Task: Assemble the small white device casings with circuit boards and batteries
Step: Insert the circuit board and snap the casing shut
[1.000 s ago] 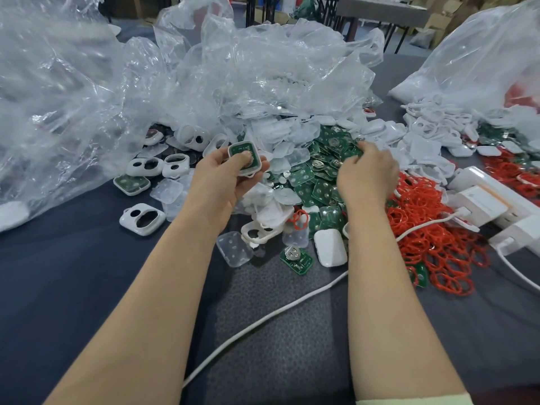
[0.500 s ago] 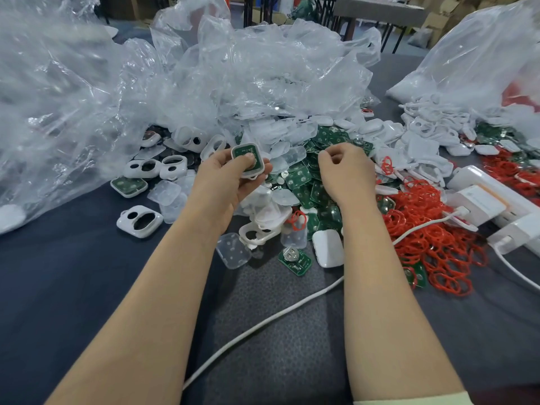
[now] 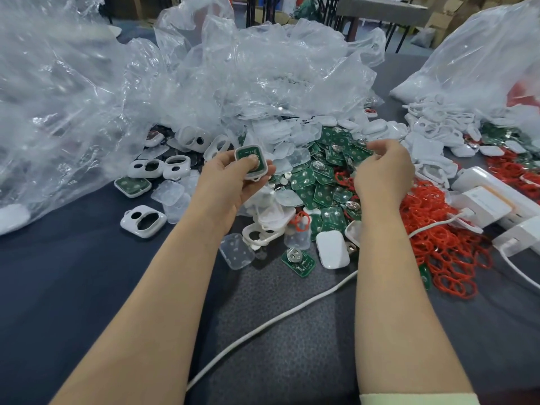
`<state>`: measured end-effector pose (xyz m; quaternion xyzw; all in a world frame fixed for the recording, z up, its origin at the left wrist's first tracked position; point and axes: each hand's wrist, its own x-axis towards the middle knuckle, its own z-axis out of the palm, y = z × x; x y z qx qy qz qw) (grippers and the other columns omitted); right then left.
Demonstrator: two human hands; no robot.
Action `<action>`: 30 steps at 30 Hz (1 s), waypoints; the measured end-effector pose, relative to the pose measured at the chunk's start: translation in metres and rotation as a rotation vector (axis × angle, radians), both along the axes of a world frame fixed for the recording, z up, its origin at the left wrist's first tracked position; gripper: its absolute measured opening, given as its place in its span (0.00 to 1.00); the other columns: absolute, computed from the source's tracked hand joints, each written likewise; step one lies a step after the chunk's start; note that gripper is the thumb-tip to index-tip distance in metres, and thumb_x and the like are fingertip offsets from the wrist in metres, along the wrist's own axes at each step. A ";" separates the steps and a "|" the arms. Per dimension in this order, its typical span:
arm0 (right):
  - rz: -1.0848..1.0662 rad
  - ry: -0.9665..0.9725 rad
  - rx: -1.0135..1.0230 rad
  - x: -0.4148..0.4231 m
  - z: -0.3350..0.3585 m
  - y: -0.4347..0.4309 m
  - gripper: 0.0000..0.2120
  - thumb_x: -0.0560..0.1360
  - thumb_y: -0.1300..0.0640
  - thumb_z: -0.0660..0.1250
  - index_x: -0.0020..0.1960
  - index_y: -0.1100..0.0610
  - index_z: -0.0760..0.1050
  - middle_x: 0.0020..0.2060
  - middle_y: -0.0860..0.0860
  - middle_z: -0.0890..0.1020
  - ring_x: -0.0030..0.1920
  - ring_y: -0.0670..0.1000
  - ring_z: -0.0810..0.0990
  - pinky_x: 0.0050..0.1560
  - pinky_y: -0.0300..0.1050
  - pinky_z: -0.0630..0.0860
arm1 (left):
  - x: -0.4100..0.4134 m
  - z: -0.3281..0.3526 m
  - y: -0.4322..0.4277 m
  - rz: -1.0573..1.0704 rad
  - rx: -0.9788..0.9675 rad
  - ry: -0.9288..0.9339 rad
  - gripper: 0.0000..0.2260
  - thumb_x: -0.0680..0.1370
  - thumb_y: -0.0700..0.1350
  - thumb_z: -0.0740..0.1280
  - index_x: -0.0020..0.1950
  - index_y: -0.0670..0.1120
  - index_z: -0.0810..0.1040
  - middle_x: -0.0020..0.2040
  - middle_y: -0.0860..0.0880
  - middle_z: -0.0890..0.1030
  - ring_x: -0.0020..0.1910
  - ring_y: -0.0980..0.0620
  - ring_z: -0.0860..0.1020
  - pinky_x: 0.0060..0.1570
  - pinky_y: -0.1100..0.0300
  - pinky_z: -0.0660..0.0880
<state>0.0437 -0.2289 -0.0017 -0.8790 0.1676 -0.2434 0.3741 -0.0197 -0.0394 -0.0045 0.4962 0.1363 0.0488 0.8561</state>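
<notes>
Casing (image 3: 262, 171), green board (image 3: 244, 154) seated in it, held above desk (image 3: 58, 273) left of board pile (image 3: 318, 182); left grip (image 3: 233, 185) curled round it, thumb on board. Right grip (image 3: 382, 173) curled over pile, contents unclear. Risk: thumb slips, board tilts out.

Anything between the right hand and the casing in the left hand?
Nothing visible: air above the circuit board pile separates the right hand from the casing. The thumb of the left hand lies across the board inside it.
</notes>
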 end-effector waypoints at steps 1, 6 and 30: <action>0.012 -0.004 0.021 0.001 -0.001 -0.001 0.16 0.77 0.66 0.56 0.59 0.54 0.76 0.58 0.54 0.78 0.55 0.54 0.77 0.55 0.44 0.69 | 0.000 0.000 0.000 0.001 0.003 0.003 0.12 0.80 0.35 0.62 0.63 0.37 0.71 0.45 0.42 0.83 0.39 0.53 0.84 0.36 0.66 0.79; 0.130 -0.143 0.223 -0.001 0.005 0.003 0.15 0.75 0.66 0.58 0.55 0.56 0.79 0.52 0.50 0.80 0.46 0.37 0.79 0.46 0.30 0.73 | 0.001 -0.001 0.000 -0.001 0.011 0.003 0.13 0.80 0.35 0.62 0.64 0.36 0.71 0.47 0.41 0.83 0.40 0.52 0.85 0.36 0.66 0.79; 0.311 0.033 0.585 0.002 0.033 -0.028 0.12 0.82 0.55 0.53 0.62 0.53 0.69 0.51 0.52 0.77 0.51 0.53 0.80 0.35 0.42 0.79 | 0.026 0.034 -0.077 -0.339 -0.006 0.002 0.05 0.78 0.33 0.64 0.53 0.37 0.73 0.54 0.36 0.80 0.41 0.48 0.84 0.31 0.65 0.79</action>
